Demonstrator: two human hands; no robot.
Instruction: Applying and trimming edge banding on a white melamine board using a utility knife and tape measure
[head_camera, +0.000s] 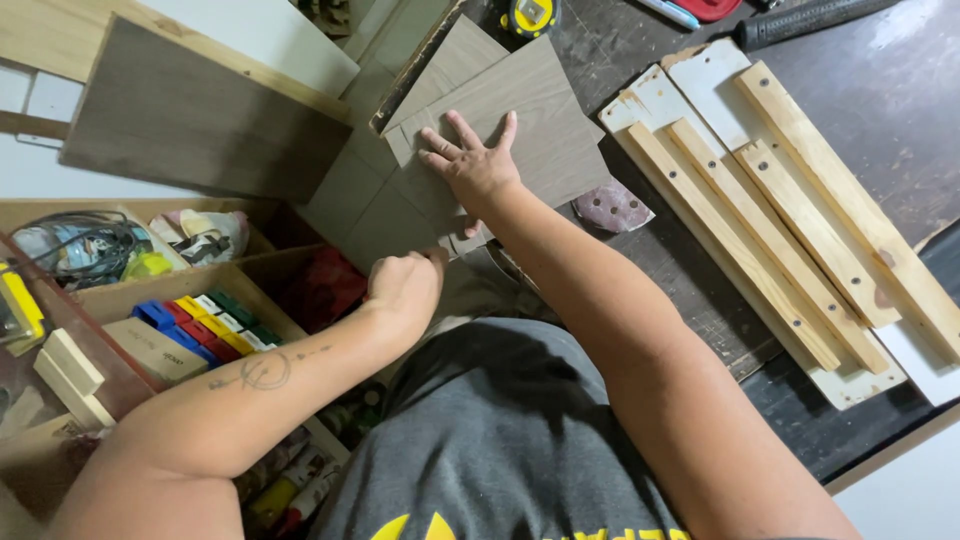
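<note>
The right hand lay open and flat, fingers spread, pressing on the grey laminate panel, which overhung the edge of the dark workbench. The left hand was closed into a fist at the panel's near lower edge, just below the right hand; what it gripped could not be told. A sanding disc lay just right of the right wrist. Beyond it sat a wooden slat frame. A tray of coloured blocks stood left of the left forearm.
</note>
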